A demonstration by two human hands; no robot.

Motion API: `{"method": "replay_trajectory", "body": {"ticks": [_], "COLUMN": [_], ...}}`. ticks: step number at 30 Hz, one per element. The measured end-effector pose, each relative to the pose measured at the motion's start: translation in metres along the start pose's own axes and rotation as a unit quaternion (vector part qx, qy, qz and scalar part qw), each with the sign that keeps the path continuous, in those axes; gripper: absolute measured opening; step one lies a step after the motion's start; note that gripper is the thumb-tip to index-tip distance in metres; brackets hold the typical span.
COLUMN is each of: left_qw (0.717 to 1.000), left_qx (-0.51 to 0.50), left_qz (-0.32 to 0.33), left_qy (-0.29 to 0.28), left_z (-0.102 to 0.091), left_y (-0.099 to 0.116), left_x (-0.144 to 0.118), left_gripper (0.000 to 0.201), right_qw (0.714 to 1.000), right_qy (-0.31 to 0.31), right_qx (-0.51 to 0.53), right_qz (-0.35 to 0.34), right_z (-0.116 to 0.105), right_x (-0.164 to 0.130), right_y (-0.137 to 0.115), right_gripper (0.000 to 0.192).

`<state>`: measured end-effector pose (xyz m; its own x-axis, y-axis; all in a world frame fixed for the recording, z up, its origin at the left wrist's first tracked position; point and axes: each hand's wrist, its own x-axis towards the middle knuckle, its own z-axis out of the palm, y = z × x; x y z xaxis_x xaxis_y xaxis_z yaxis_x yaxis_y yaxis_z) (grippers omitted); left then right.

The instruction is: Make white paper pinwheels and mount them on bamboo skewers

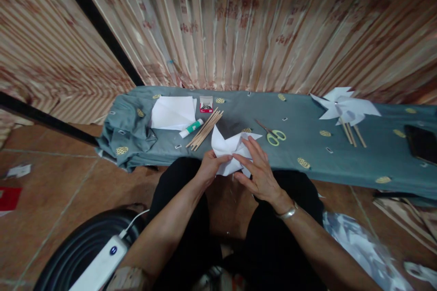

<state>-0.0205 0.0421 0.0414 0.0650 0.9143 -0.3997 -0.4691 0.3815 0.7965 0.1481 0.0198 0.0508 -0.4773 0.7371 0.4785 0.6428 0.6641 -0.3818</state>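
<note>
My left hand (209,167) and my right hand (259,170) both hold a folded white paper pinwheel (229,146) at the near edge of a low bench covered in grey-green cloth (300,122). The left fingers pinch its lower left part; the right fingers press on its centre and right flaps. Just beyond lie a bundle of wooden sticks (205,130), a glue stick (191,128) and green-handled scissors (273,134).
White paper sheets (173,112) and a small box of pins (206,104) sit at the back left. Finished white pinwheels on sticks (344,108) lie to the right, a dark phone (422,143) farther right. A striped curtain hangs behind. Paper scraps lie on the tiled floor.
</note>
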Motion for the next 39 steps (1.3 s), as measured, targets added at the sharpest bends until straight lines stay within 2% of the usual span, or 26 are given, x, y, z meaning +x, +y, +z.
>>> {"method": "replay_trajectory", "body": {"ticks": [4, 6, 8, 11, 13, 16, 18, 20, 24, 32, 39], "left_qw": [1.0, 1.0, 0.999, 0.999, 0.999, 0.999, 0.998, 0.998, 0.997, 0.991, 0.981], "left_qx": [-0.005, -0.01, -0.013, -0.003, 0.009, 0.026, 0.038, 0.047, 0.058, 0.097, 0.151], "left_qz": [0.004, 0.009, 0.013, 0.021, 0.03, 0.041, 0.045, 0.05, 0.059, 0.093, 0.121], "left_qy": [0.017, 0.026, 0.034, 0.034, 0.024, 0.007, 0.003, 0.0, -0.008, 0.006, 0.01], "left_z": [0.001, 0.001, 0.001, 0.001, 0.001, 0.002, 0.002, 0.003, 0.004, 0.007, 0.005], "left_y": [-0.001, 0.0, 0.0, -0.001, -0.003, -0.005, -0.006, -0.008, -0.01, -0.013, -0.017], "left_x": [0.001, 0.001, 0.001, 0.001, 0.001, 0.001, 0.0, 0.0, 0.002, 0.006, 0.009], "left_gripper": [0.036, 0.036, 0.037, 0.036, 0.035, 0.035, 0.035, 0.033, 0.029, 0.022, 0.016], "right_qw": [0.998, 0.99, 0.97, 0.912, 0.862, 0.785, 0.753, 0.736, 0.733, 0.771, 0.803], "right_qy": [0.05, 0.096, 0.141, 0.17, 0.138, 0.057, 0.037, 0.044, 0.058, 0.091, 0.081], "right_qx": [0.018, 0.043, 0.095, 0.239, 0.357, 0.489, 0.529, 0.545, 0.539, 0.455, 0.409], "right_qz": [0.029, 0.089, 0.175, 0.286, 0.332, 0.376, 0.39, 0.398, 0.412, 0.435, 0.425], "right_z": [-0.006, -0.009, -0.009, -0.003, 0.001, 0.005, 0.005, 0.006, 0.01, 0.019, 0.024], "right_x": [0.002, 0.001, -0.002, -0.004, -0.002, 0.005, 0.01, 0.014, 0.016, 0.019, 0.015], "right_y": [0.001, 0.006, 0.013, 0.025, 0.029, 0.026, 0.021, 0.017, 0.014, 0.016, 0.022], "right_gripper": [0.049, 0.053, 0.057, 0.067, 0.071, 0.068, 0.065, 0.064, 0.066, 0.079, 0.068]}}
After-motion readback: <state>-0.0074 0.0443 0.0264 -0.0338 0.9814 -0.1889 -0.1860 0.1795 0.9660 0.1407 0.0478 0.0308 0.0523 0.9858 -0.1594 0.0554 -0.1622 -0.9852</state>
